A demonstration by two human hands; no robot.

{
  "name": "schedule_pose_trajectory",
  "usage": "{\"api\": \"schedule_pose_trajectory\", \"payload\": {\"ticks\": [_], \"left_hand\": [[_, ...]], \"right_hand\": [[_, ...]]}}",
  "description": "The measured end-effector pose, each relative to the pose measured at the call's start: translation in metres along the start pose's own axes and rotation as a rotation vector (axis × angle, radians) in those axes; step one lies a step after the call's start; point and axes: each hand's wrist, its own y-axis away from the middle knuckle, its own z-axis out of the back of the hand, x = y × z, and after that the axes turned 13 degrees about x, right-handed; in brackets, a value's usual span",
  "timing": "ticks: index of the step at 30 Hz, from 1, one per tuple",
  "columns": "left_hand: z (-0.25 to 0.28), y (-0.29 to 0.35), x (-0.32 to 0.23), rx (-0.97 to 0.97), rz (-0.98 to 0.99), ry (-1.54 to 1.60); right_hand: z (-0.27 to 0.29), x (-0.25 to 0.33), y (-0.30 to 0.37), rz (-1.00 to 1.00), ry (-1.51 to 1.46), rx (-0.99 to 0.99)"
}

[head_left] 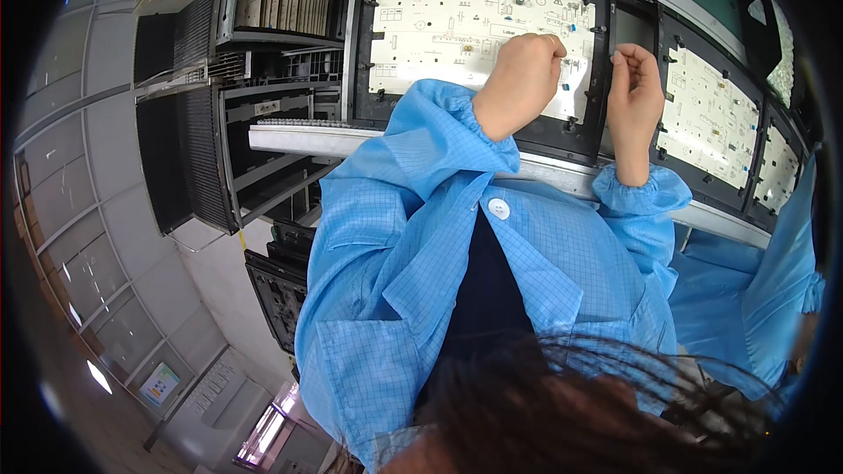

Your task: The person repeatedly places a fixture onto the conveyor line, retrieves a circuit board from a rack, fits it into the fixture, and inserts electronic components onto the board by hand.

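Observation:
A cream circuit board (408, 35) with printed markings and a few small blue and yellow parts lies in a black frame (358, 92) in front of me. Over the right half of this board is my left hand (520, 83), its fingers curled into a pinch; anything between the fingertips is hidden. Just past the frame's right side, my right hand (637, 105) is raised with thumb and forefinger brought together. Whatever that pinch holds, if anything, is too small to make out. Both wrists come out of blue gridded sleeves.
Another framed circuit board (709, 118) lies to the right, with a third board (776, 171) beyond it. A metal rail (307, 138) runs along the near side. Black racks (189, 154) stand at the left, one holding upright boards (294, 10). A blue-clad person (746, 298) is at the right.

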Motion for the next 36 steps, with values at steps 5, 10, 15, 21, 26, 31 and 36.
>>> {"api": "schedule_pose_trajectory", "payload": {"ticks": [5, 10, 15, 21, 26, 31, 36], "left_hand": [[-0.009, -0.005, 0.004, 0.030, -0.045, -0.102], [-0.011, -0.008, 0.001, 0.054, -0.053, -0.175], [-0.014, -0.010, -0.004, 0.092, -0.067, -0.377], [-0.015, -0.010, -0.028, 0.213, -0.043, -0.578], [0.015, -0.004, 0.010, -0.029, -0.039, -0.422], [0.021, -0.002, 0.019, 0.111, 0.030, -0.294], [0.012, -0.002, 0.022, 0.065, 0.011, -0.342]], "right_hand": [[0.003, -0.012, 0.005, -0.028, -0.013, -0.022], [0.003, -0.010, 0.005, -0.032, -0.053, -0.009], [0.004, -0.013, 0.006, -0.009, -0.079, -0.027], [0.005, -0.019, 0.004, -0.032, -0.145, 0.056], [0.007, -0.016, 0.004, -0.213, -0.269, 0.211], [0.000, -0.004, -0.001, -0.232, -0.025, 0.272], [-0.005, 0.009, -0.004, -0.283, 0.169, 0.268]]}}
